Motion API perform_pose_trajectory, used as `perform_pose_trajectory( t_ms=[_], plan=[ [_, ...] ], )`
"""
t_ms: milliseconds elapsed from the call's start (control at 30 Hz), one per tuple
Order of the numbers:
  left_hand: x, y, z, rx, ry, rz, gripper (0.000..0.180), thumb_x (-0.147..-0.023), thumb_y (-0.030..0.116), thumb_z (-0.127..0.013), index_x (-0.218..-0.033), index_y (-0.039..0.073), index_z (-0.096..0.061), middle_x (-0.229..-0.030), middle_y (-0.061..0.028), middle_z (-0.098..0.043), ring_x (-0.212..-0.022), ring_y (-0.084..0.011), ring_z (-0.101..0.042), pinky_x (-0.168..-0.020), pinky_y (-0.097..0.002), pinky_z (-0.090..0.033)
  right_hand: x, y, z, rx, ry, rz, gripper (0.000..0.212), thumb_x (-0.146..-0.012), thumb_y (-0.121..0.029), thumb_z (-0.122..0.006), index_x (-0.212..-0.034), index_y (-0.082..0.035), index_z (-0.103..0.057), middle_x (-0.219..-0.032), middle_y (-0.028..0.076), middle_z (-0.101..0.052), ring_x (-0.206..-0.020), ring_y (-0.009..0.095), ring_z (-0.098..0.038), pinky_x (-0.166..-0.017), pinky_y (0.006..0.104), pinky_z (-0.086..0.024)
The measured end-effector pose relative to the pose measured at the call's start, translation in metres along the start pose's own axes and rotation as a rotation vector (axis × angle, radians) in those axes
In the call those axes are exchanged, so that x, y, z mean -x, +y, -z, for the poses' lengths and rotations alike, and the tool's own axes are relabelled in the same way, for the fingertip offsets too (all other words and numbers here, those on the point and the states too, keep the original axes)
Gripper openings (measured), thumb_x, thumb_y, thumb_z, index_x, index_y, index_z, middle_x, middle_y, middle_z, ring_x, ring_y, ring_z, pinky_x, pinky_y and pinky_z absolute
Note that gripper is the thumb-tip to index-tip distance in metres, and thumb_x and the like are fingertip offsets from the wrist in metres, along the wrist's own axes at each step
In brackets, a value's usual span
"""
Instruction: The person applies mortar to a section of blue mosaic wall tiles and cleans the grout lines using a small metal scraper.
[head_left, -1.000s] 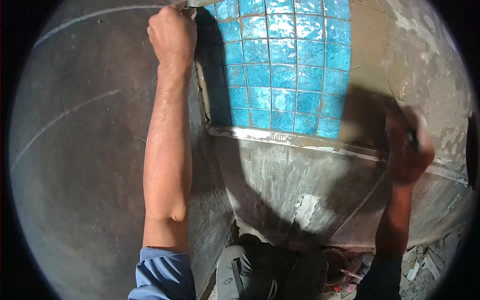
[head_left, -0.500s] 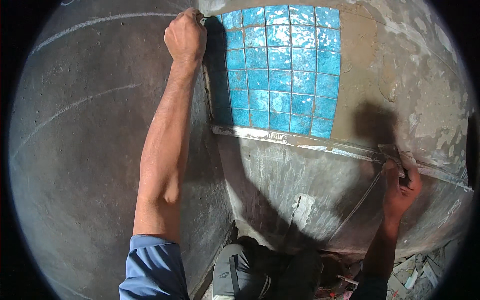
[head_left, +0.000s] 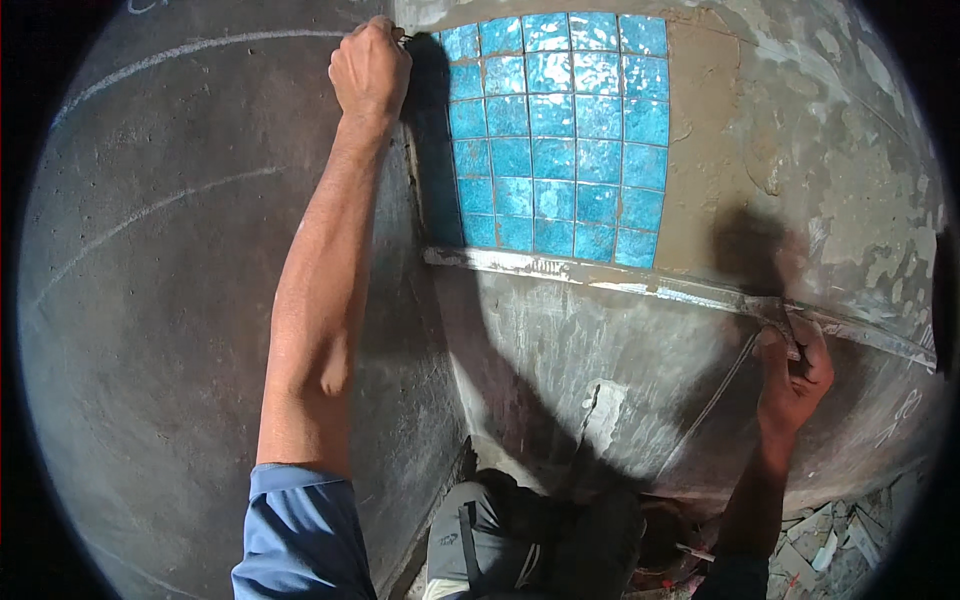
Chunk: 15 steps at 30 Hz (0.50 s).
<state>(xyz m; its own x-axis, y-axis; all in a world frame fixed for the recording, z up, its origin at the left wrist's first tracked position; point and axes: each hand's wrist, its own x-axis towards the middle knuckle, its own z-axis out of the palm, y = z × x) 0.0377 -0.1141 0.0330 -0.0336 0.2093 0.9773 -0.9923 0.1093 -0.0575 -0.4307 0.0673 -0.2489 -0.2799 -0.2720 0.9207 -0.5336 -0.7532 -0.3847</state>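
Observation:
Up at the wall corner, my left hand [head_left: 371, 75] is closed with its knuckles toward me, at the top left edge of the blue tiles [head_left: 560, 140]. A tiny dark bit shows by its fingertips, too small to name. At the right, my right hand [head_left: 795, 375] pinches a small flat thin piece [head_left: 776, 318], whose kind I cannot make out. That piece is at the long metal straightedge [head_left: 610, 275] running beneath the tiles. The glossy square tiles form a grid, its left column in shadow.
Smoothed tan mortar [head_left: 705, 150] covers the wall right of the tiles. A dark grey wall [head_left: 190, 250] with curved chalk lines stands at the left. Broken debris [head_left: 835, 540] lies on the floor at lower right, near my grey trousers [head_left: 480, 540].
My right hand has shifted slightly left and tipped the flat piece over against the straightedge. My left hand stays almost in place. The tiles sit slightly further left in view.

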Motion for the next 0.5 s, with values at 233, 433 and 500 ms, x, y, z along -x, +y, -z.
perform_pose_trajectory(
  t_ms=[233,433,500],
  plan=[
    [-0.003,-0.002,0.0,0.025,-0.051,0.022,0.015,-0.091,0.01,-0.066,-0.099,0.006,-0.077,-0.097,-0.0271,-0.076,-0.092,-0.0482,-0.075,-0.081,-0.0565,-0.061,0.001,-0.008,-0.014,0.008,-0.008,0.013,0.02,-0.089,0.002,-0.08,-0.108,0.002,-0.073,-0.099,0.006,-0.072,-0.09,0.014,-0.064,-0.083,0.028,-0.05],
    [-0.006,0.002,-0.003,0.008,-0.012,0.019,0.016,-0.093,0.017,-0.067,-0.101,0.009,-0.078,-0.098,-0.0234,-0.077,-0.092,-0.0466,-0.074,-0.082,-0.055,-0.06,-0.01,-0.034,-0.035,-0.024,-0.06,0.007,0.015,-0.09,0.001,-0.078,-0.104,0.001,-0.074,-0.094,0.005,-0.071,-0.086,0.013,-0.063,-0.08,0.0271,-0.049],
    [-0.009,-0.001,-0.003,-0.012,-0.024,0.039,0.018,-0.094,0.019,-0.067,-0.103,0.011,-0.079,-0.097,-0.0227,-0.077,-0.093,-0.046,-0.074,-0.082,-0.0547,-0.06,-0.012,-0.045,-0.042,-0.046,-0.056,-0.02,0.014,-0.09,0.001,-0.078,-0.103,0.001,-0.074,-0.092,0.005,-0.07,-0.084,0.013,-0.063,-0.078,0.0267,-0.05]
  ],
)
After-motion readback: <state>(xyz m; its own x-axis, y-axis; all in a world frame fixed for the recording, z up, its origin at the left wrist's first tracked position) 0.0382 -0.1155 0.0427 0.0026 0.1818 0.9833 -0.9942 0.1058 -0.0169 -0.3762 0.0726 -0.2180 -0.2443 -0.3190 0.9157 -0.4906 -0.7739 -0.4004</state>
